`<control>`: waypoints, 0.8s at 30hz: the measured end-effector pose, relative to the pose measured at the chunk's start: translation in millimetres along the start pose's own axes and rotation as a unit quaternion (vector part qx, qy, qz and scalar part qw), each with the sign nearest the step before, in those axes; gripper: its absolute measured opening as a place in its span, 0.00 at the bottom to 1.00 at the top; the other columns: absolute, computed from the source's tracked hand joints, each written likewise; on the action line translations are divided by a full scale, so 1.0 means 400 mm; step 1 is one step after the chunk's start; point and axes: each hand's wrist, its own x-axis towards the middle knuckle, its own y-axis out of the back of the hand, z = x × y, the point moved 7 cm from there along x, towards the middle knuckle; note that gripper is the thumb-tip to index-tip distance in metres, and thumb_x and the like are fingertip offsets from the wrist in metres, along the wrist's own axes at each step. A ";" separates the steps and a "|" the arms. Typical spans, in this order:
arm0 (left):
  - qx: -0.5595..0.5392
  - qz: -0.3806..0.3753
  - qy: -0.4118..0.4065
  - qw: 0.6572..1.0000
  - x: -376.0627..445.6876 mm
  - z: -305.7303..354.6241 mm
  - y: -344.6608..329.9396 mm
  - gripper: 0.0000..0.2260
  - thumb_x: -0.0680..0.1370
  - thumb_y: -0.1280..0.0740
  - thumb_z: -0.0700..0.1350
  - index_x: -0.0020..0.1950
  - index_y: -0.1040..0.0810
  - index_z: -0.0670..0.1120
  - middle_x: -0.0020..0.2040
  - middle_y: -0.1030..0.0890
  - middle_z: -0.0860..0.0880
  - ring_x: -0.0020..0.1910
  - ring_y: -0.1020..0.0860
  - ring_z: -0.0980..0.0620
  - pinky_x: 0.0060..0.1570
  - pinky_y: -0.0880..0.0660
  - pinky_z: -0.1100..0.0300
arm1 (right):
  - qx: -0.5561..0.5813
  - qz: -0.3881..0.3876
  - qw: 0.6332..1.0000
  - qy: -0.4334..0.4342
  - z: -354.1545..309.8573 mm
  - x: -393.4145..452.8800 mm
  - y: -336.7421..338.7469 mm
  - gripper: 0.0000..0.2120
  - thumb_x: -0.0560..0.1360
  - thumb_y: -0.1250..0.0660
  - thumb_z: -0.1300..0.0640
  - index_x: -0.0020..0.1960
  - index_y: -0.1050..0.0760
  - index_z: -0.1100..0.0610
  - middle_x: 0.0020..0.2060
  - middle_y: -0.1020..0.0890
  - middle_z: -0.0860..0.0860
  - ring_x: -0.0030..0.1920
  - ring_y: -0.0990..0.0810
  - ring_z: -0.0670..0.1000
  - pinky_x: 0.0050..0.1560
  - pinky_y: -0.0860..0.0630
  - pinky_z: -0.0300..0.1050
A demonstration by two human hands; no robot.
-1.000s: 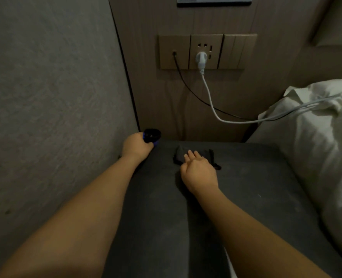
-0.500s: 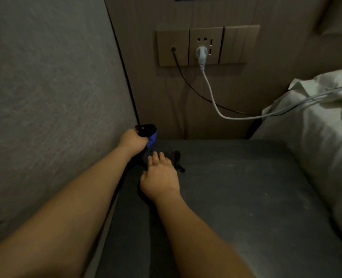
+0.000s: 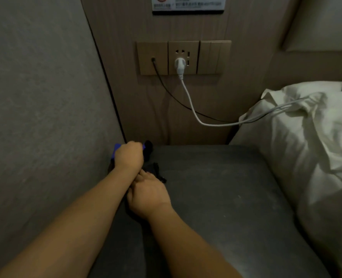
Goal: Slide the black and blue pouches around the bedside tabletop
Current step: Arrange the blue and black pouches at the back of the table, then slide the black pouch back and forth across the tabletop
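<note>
Your right hand (image 3: 148,194) lies nearest you, flat and palm down on the dark tabletop (image 3: 226,197), fingers together and pointed toward the far left corner. It presses the black pouch (image 3: 156,169), of which only a rumpled edge and a cord end show just beyond your fingertips (image 3: 143,174); the remainder is hidden under the palm and your left wrist. You are pinning it, not pinching it.

Just beyond, your left forearm crosses over those fingertips. Your left hand (image 3: 129,155) is closed in a fist around the blue pouch (image 3: 117,150), hard against the side wall in the far left corner. Blue shows on the wall side of the fist and a dark end (image 3: 148,147) sticks out on the other side.

Judgement: both pouches look light, soft and limp. The black one will likely bunch if pushed from an edge; keep a flat palm over its middle and drag. The smooth top should offer little resistance. The blue one is boxed in by the corner, so draw it toward you or to the right.

Beyond the hands, two cables (image 3: 188,97) hang from the wall socket (image 3: 183,57), well apart from either pouch.
</note>
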 end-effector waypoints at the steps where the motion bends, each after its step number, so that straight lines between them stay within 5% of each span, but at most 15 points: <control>1: 0.009 0.000 0.001 1.000 -0.004 -0.002 -0.002 0.11 0.78 0.39 0.38 0.57 0.22 0.41 0.55 0.20 0.41 0.54 0.20 0.42 0.48 0.24 0.52 | -0.012 0.007 1.000 0.005 0.009 -0.005 0.006 0.30 0.72 0.57 0.52 0.61 0.24 0.62 0.63 0.23 0.58 0.65 0.29 0.58 0.65 0.35 0.48; 5: -0.044 -0.005 0.017 0.999 -0.017 -0.007 -0.008 0.08 0.76 0.37 0.43 0.49 0.21 0.41 0.45 0.19 0.43 0.47 0.20 0.43 0.42 0.25 0.54 | -0.057 -0.013 0.998 -0.028 0.103 -0.046 0.041 0.23 0.80 0.49 0.55 0.75 0.41 0.58 0.75 0.41 0.52 0.75 0.46 0.51 0.74 0.51 0.44; 8: -0.092 -0.025 0.015 0.995 -0.025 -0.008 0.004 0.14 0.77 0.39 0.51 0.38 0.27 0.42 0.35 0.24 0.46 0.40 0.24 0.46 0.37 0.29 0.58 | -0.082 0.001 0.995 -0.060 0.179 -0.081 0.095 0.23 0.80 0.48 0.55 0.75 0.42 0.56 0.76 0.42 0.50 0.76 0.47 0.49 0.73 0.52 0.41; 10: -0.104 -0.072 -0.003 0.992 -0.034 -0.007 -0.003 0.16 0.79 0.44 0.53 0.47 0.24 0.42 0.50 0.19 0.41 0.51 0.22 0.43 0.47 0.27 0.57 | -0.087 0.014 0.992 -0.091 0.238 -0.106 0.133 0.23 0.80 0.47 0.55 0.74 0.40 0.55 0.75 0.41 0.49 0.75 0.46 0.48 0.73 0.51 0.39; 11: -0.109 -0.108 -0.010 0.988 -0.044 -0.008 -0.016 0.19 0.80 0.46 0.52 0.60 0.25 0.41 0.63 0.23 0.39 0.62 0.25 0.42 0.57 0.27 0.55 | -0.094 0.018 0.989 -0.110 0.272 -0.119 0.152 0.23 0.80 0.47 0.55 0.74 0.40 0.55 0.75 0.41 0.49 0.75 0.45 0.47 0.72 0.51 0.38; 13: -0.112 -0.169 -0.034 0.979 -0.079 -0.006 -0.042 0.26 0.82 0.49 0.51 0.77 0.44 0.40 0.78 0.43 0.41 0.77 0.43 0.45 0.74 0.42 0.54 | -0.109 0.015 0.983 -0.147 0.337 -0.144 0.184 0.23 0.80 0.47 0.54 0.74 0.40 0.55 0.75 0.42 0.49 0.75 0.46 0.46 0.72 0.50 0.38; 15: -0.115 -0.156 -0.057 0.979 -0.112 -0.007 -0.052 0.27 0.82 0.49 0.49 0.78 0.52 0.40 0.79 0.51 0.42 0.79 0.51 0.46 0.78 0.50 0.54 | -0.129 0.000 0.975 -0.180 0.388 -0.166 0.207 0.23 0.80 0.48 0.54 0.75 0.41 0.55 0.76 0.43 0.49 0.75 0.46 0.47 0.72 0.50 0.39; 19: -0.116 -0.073 -0.088 0.987 -0.187 -0.024 -0.041 0.26 0.81 0.47 0.45 0.78 0.47 0.41 0.79 0.49 0.44 0.79 0.50 0.49 0.76 0.52 0.58 | -0.162 -0.010 0.959 -0.232 0.461 -0.208 0.247 0.22 0.81 0.49 0.56 0.75 0.41 0.56 0.76 0.43 0.50 0.76 0.46 0.48 0.72 0.49 0.39; 24: -0.128 -0.133 -0.083 0.979 -0.227 -0.083 -0.076 0.25 0.81 0.48 0.45 0.78 0.47 0.44 0.79 0.49 0.48 0.79 0.50 0.52 0.76 0.50 0.60 | -0.273 -0.057 0.927 -0.250 0.510 -0.263 0.308 0.22 0.83 0.53 0.57 0.75 0.44 0.59 0.76 0.47 0.55 0.76 0.47 0.52 0.73 0.48 0.41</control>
